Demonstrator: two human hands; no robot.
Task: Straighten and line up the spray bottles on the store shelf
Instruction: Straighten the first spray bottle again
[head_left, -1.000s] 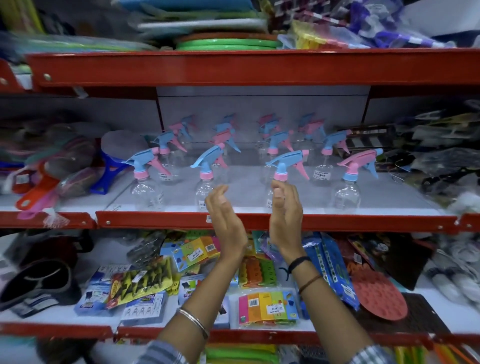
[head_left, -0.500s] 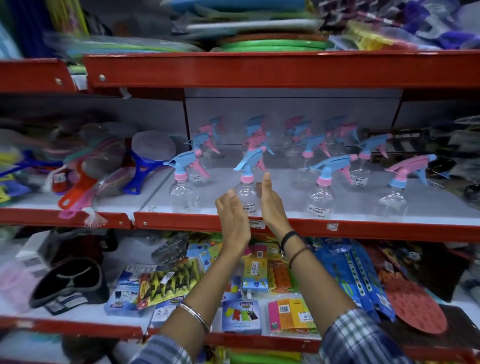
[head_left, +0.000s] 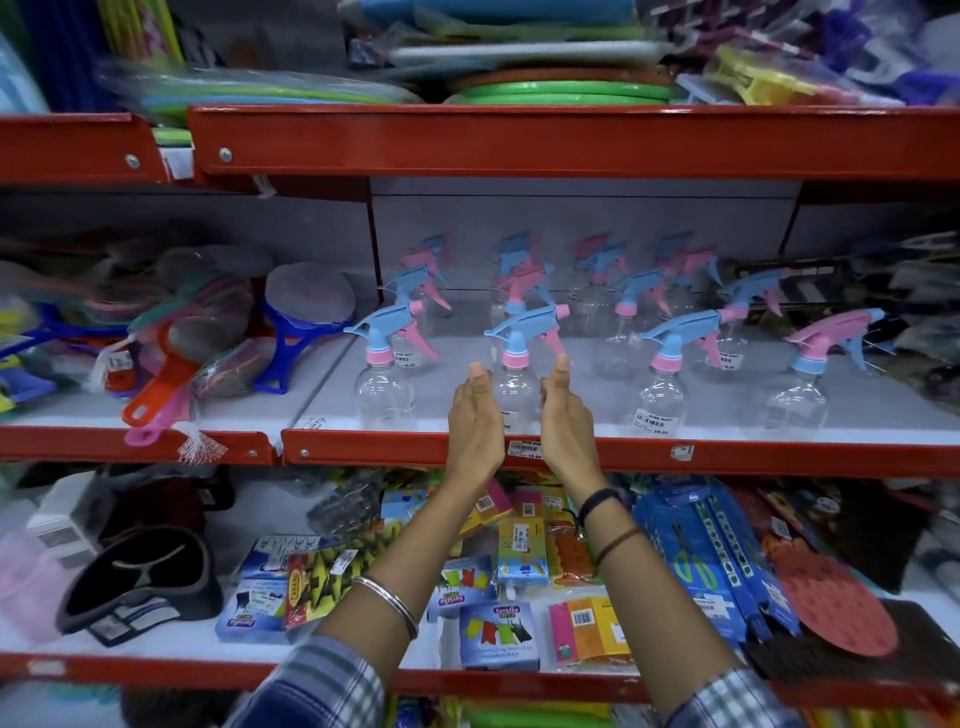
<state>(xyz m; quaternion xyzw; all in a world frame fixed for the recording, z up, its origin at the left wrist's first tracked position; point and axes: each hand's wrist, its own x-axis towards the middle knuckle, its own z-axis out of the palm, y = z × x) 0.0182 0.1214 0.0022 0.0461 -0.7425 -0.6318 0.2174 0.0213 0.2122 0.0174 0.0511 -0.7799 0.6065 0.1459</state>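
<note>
On the red-edged middle shelf (head_left: 727, 452), seen from the head camera, the left hand (head_left: 475, 421) and right hand (head_left: 566, 415) stand flat and spread, flanking the second front-row spray bottle (head_left: 514, 384) without clearly touching it. It looks empty, light, thin-walled and easily tipped, so the clear body is the safest hold. It stands upright, nozzle pointing left.

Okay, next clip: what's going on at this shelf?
A person is tidying a store shelf of clear spray bottles with blue and pink trigger heads. Both hands are raised, palms facing each other, on either side of the second bottle from the left in the front row: the left hand beside its left, the right hand beside its right. Whether the palms touch it is unclear. The other front bottles stand upright, spaced along the red shelf edge, nozzles pointing left except the rightmost bottle.
</note>
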